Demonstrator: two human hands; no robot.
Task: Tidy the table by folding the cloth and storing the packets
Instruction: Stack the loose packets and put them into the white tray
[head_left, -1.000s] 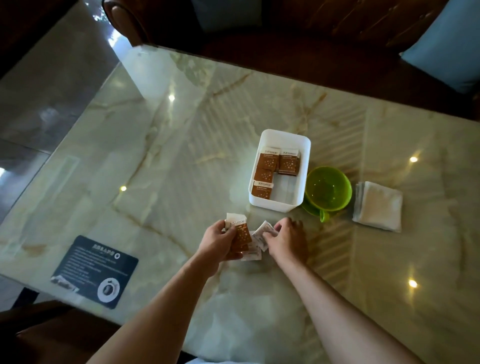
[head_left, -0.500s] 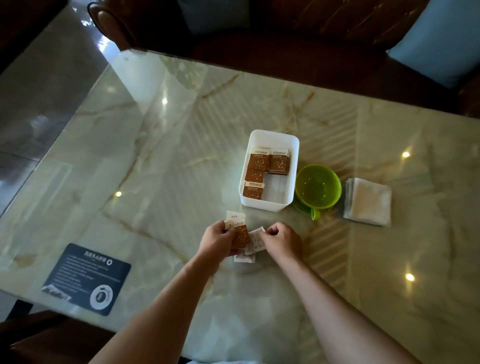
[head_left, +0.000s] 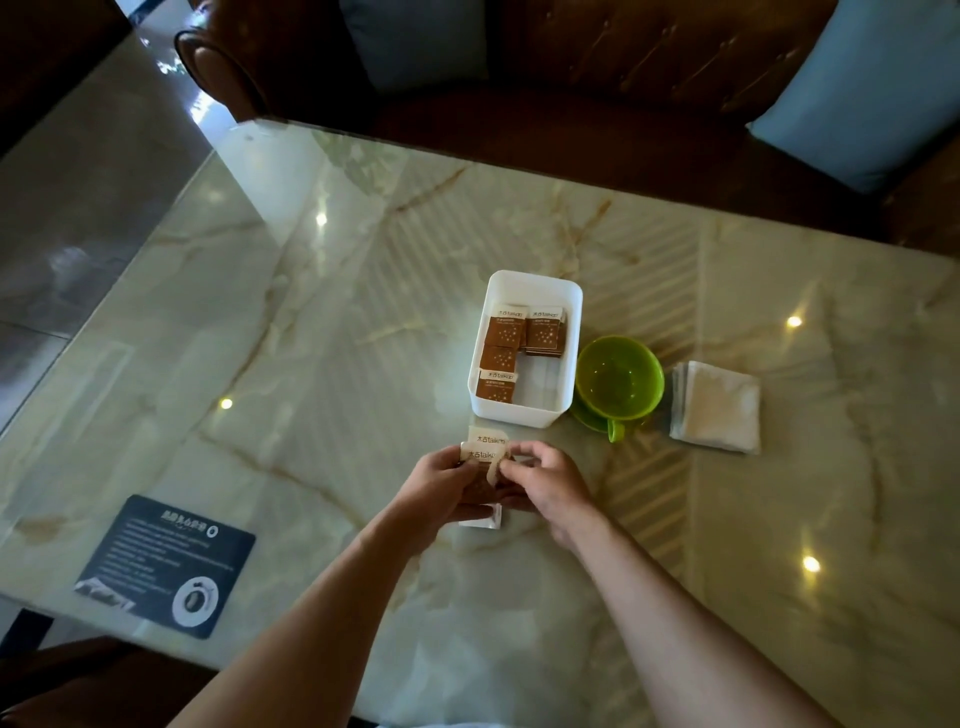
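Observation:
Both hands meet just in front of the white box (head_left: 571, 306). My left hand (head_left: 441, 486) grips a small stack of brown-and-white packets (head_left: 485, 448), their white tops sticking up above my fingers. My right hand (head_left: 545, 483) pinches the right edge of the same stack. One more packet (head_left: 485, 521) lies flat on the table beneath my hands. Several brown packets (head_left: 543, 332) lie inside the white box. The white cloth (head_left: 717, 408) sits folded into a square at the right.
A green cup on a green saucer (head_left: 618, 382) stands between the box and the cloth. A dark printed card (head_left: 166, 564) lies near the table's front left edge. The marble table (head_left: 311, 322) ends at a brown sofa with blue cushions (head_left: 872, 88).
My right hand picked a packet off the table and brought it against the stack in my left hand. Fewer loose packets lie under my hands than before.

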